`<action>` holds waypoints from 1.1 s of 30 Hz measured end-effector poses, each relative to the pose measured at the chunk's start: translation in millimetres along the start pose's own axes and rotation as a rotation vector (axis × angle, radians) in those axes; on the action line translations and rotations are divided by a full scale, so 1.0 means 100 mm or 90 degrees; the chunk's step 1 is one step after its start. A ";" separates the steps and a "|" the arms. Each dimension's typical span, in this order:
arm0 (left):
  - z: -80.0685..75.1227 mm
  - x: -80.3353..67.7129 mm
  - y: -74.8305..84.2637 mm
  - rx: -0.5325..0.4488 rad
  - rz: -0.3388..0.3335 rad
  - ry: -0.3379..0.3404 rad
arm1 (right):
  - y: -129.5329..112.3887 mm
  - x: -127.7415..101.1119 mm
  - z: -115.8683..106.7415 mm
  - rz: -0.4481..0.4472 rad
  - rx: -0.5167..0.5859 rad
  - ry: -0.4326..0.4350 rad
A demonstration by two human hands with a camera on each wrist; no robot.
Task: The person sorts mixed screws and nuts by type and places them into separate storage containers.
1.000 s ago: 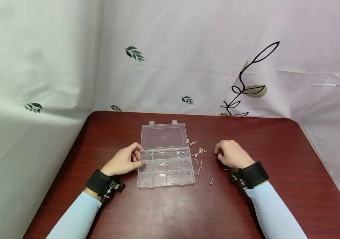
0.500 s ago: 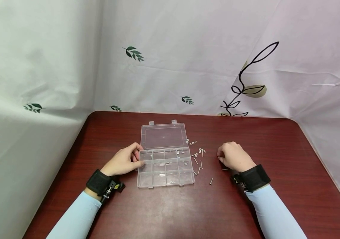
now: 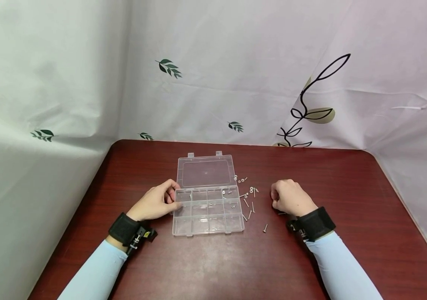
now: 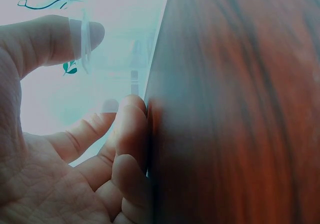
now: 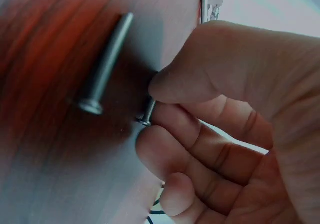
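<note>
we are looking down at a clear compartment box [image 3: 207, 211] lying open on a dark red desk [image 3: 348, 187]. our left hand [image 3: 156, 203] is gripping the box's left edge with curled fingers. right of the box, past scattered loose screws [image 3: 250, 203], our right hand [image 3: 290, 197] is pinching a small screw [image 5: 147, 113], its grip closed on it just above the desk.

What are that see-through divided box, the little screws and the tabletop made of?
The clear compartment box looks like hard transparent plastic: glossy, and the table shows through it. The small grey screws, including the one that the right hand pinches, look like dull silvery metal. The dark red-brown table shows wood grain, though it may be veneer or laminate.
</note>
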State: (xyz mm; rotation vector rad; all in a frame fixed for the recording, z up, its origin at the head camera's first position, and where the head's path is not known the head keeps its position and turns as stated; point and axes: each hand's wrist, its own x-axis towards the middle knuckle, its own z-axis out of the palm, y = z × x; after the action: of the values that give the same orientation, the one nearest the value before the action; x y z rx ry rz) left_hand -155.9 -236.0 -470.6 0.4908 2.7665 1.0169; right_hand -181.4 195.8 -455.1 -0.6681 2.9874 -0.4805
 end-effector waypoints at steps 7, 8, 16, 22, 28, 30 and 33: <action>0.00 0.00 0.00 0.002 0.001 0.001 | -0.07 0.04 0.03 -0.065 -0.014 0.055; 0.00 0.00 -0.01 0.003 0.001 0.001 | -0.10 0.06 0.03 -0.082 -0.014 0.070; 0.00 0.01 0.00 0.008 -0.002 -0.001 | -0.65 0.20 -0.06 -0.240 0.032 0.162; 0.00 0.00 0.00 0.007 -0.001 -0.004 | -1.03 0.30 -0.08 -0.349 0.071 0.160; -0.01 0.00 0.00 0.007 0.002 -0.002 | -1.30 0.37 -0.09 -0.391 0.074 0.139; -0.01 0.00 0.00 0.007 0.002 -0.003 | -1.36 0.36 -0.10 -0.387 0.060 0.124; 0.00 0.01 0.00 0.008 0.002 -0.005 | -1.40 0.34 -0.09 -0.368 0.019 0.087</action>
State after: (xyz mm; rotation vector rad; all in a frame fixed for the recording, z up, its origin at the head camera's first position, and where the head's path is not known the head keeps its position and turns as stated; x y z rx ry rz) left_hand -156.6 -236.4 -470.6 0.4987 2.7679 0.9980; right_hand -155.7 63.9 -402.7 -1.5620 2.8570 -0.6089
